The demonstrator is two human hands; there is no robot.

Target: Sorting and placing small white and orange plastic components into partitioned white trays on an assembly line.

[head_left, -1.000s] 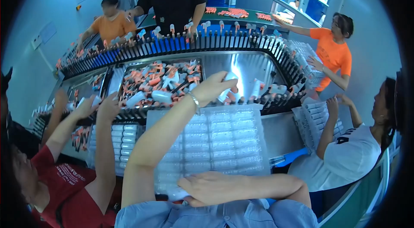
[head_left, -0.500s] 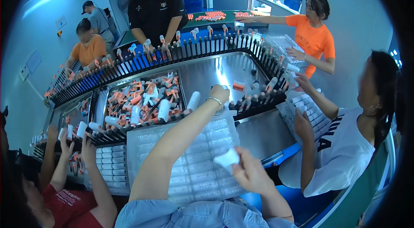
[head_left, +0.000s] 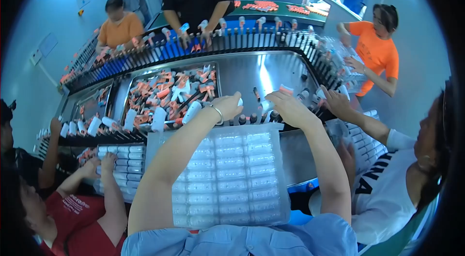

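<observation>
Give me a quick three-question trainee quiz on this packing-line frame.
1. True or false: both of the wearer's hands are up at the row of black conveyor pegs.
2. What lies directly below the wearer's forearms? A) clear plastic blister tray B) cardboard box C) metal bucket
3. Which wrist wears the thin silver bracelet?

Key: 1 true: left hand and right hand are both there. 2 A. 3 left.
</observation>
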